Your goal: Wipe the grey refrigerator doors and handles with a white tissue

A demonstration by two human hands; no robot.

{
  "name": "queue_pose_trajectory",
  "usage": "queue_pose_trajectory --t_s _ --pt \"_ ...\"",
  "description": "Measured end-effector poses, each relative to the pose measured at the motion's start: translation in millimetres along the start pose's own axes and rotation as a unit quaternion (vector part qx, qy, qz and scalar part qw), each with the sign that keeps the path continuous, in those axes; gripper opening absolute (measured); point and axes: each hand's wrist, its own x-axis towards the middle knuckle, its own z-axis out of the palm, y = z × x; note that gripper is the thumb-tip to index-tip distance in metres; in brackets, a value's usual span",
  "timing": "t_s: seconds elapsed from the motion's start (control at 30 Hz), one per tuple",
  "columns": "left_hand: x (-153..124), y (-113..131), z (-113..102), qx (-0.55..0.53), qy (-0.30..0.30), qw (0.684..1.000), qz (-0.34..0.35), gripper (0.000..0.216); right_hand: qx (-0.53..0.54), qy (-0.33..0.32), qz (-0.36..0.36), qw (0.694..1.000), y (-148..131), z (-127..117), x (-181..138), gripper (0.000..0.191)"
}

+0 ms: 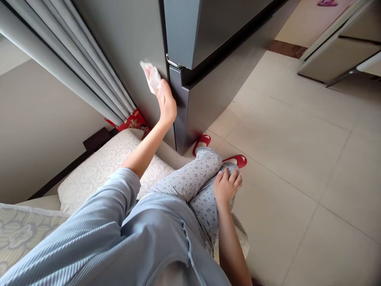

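My left hand (166,102) reaches forward and holds a thin white tissue (153,77) against the grey side of a refrigerator (125,43), close to its door hinge. The fingers are mostly covered by the tissue, which is slightly blurred. On my knee, over patterned light grey trousers (178,178), rests my right hand (227,187), its fingers apart and nothing in it.
Grey curtains (80,59) hang left of the refrigerator, above a red printed box (133,121). A patterned cushion (98,167) lies beside my left arm. Red slippers (239,160) are on my feet over the tiled floor (285,159). Cabinets (342,57) stand at far right.
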Motion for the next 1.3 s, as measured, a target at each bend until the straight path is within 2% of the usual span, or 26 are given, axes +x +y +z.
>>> queue_pose_trajectory --t_s 0.03,0.1,0.23,0.33,0.43,0.57,0.67,0.73,0.83,0.97,1.07,1.13,1.23,1.3 --pt "5.2 9.2 -3.8 0.011 0.021 0.999 0.033 0.108 -0.001 -0.003 0.003 1.0 -1.2 -0.3 -0.1 0.062" --pt "3.8 22.3 -3.6 -0.021 0.059 0.997 0.048 0.101 -0.002 -0.004 0.008 1.0 -2.0 -0.8 -0.9 0.063" --pt "-33.5 20.8 17.3 -0.091 0.062 0.993 0.037 0.091 0.002 0.002 0.014 1.0 1.6 -1.2 -3.5 0.062" --pt "-67.2 1.8 35.0 -0.129 0.058 0.99 0.011 0.093 0.006 0.004 0.015 1.0 4.2 -1.3 -3.9 0.06" --pt "-94.1 -23.7 46.5 -0.111 0.04 0.993 -0.008 0.103 0.002 0.006 0.014 1.0 4.3 -0.8 -2.6 0.058" --pt "-128.4 -63.2 52.5 -0.043 -0.033 0.998 -0.011 0.115 -0.007 0.016 0.008 1.0 2.8 1.4 -1.4 0.056" --pt "-153.0 -88.8 51.9 0.012 -0.095 0.995 0.005 0.115 -0.012 0.034 0.001 0.999 3.5 3.9 -1.9 0.056" --pt "-161.3 -96.4 51.0 0.04 -0.111 0.992 0.033 0.111 -0.015 0.044 -0.003 0.999 5.3 5.6 -2.4 0.055" --pt "-149.9 -84.6 49.1 0.046 -0.068 0.993 0.088 0.101 -0.015 0.055 -0.012 0.998 8.8 8.1 -2.7 0.055" --pt "-92.8 -31.7 36.6 0.021 0.033 0.988 0.152 0.095 -0.007 0.063 -0.016 0.998 12.2 11.1 -3.1 0.055" --pt "-47.0 11.9 18.4 0.034 0.045 0.981 0.186 0.097 -0.01 0.067 -0.02 0.997 13.6 12.6 -4.0 0.055" --pt "-28.6 32.4 8.5 0.055 0.037 0.978 0.199 0.1 -0.012 0.07 -0.021 0.997 14.2 13.2 -4.6 0.056" --pt "-24.6 42.3 5.2 0.081 0.055 0.975 0.201 0.099 -0.012 0.074 -0.017 0.997 14.5 13.6 -5.1 0.056" --pt "-33.6 33.4 10.6 0.084 0.076 0.973 0.199 0.099 -0.012 0.074 -0.015 0.997 14.5 13.6 -4.9 0.056"
